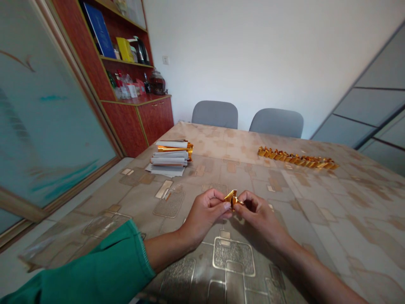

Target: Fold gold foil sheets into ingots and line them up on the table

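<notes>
Fingers (pixel 214 194) of left hand (pixel 202 213) and right hand (pixel 262 213) pinch a folded gold foil piece (pixel 230 197) over the tabletop (pixel 234 173). Beyond: paper stack (pixel 170 161) leftward, row of gold pieces (pixel 296 160) rightward. Markings on shelved blue folder (pixel 99 30): too small to read.

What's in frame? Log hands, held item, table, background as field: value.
left hand: fingers pinching gold piece
right hand: fingers pinching the same piece, opposite side
held item: shiny, folded
table, left: stack of gray and gold sheets
table, right: row of folded gold items
background: gray chairs, red-brown cabinet
</notes>
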Action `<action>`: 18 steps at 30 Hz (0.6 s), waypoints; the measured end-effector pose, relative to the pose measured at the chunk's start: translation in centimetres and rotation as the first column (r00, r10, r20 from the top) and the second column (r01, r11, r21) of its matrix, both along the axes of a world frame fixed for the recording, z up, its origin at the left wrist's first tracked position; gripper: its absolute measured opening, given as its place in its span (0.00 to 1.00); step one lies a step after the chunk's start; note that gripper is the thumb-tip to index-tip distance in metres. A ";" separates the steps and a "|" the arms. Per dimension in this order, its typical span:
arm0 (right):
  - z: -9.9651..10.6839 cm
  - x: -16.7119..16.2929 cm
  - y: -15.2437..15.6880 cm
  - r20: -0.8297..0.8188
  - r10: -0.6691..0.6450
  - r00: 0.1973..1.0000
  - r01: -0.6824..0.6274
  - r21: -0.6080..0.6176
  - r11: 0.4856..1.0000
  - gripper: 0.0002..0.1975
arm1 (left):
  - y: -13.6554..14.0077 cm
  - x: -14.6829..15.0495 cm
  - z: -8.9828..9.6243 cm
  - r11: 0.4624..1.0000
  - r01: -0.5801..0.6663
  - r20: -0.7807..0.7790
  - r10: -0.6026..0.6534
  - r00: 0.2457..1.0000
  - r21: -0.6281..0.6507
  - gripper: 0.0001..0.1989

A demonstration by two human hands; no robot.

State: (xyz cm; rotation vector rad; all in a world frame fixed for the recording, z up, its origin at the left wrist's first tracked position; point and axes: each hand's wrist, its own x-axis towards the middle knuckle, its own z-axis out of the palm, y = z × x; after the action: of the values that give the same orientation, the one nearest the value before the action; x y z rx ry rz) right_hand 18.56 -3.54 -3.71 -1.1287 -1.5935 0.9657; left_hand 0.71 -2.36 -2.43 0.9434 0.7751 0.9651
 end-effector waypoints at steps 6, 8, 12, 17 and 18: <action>-0.2 0.1 -0.2 0.023 -0.024 0.999 0.024 0.020 1.000 0.11 | 0.1 0.0 -0.2 0.999 0.019 -0.011 -0.018 1.000 0.028 0.24; 0.0 0.2 -0.3 0.046 -0.030 0.998 0.029 0.033 0.999 0.11 | 0.1 0.0 -0.2 1.000 0.028 -0.002 -0.028 1.000 0.007 0.24; 0.5 0.2 -0.6 0.105 -0.041 0.994 0.037 0.041 0.998 0.13 | 0.0 0.1 -0.4 0.999 0.046 0.015 -0.046 0.999 -0.027 0.25; 0.6 -0.2 -0.8 0.144 -0.071 0.987 0.066 0.038 0.997 0.12 | -0.1 0.1 -0.7 0.993 0.042 0.062 -0.036 0.997 -0.112 0.25; 0.5 -0.3 -0.8 0.131 -0.079 0.988 0.075 0.035 0.997 0.12 | 0.0 0.1 -0.7 0.991 0.043 0.070 -0.034 0.997 -0.128 0.25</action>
State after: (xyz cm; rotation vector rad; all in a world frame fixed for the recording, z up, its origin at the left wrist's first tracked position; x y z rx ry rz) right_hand 18.24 -4.36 -3.18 -1.2461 -1.6511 0.8285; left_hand 0.85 -2.40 -3.11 0.8064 0.7502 0.8977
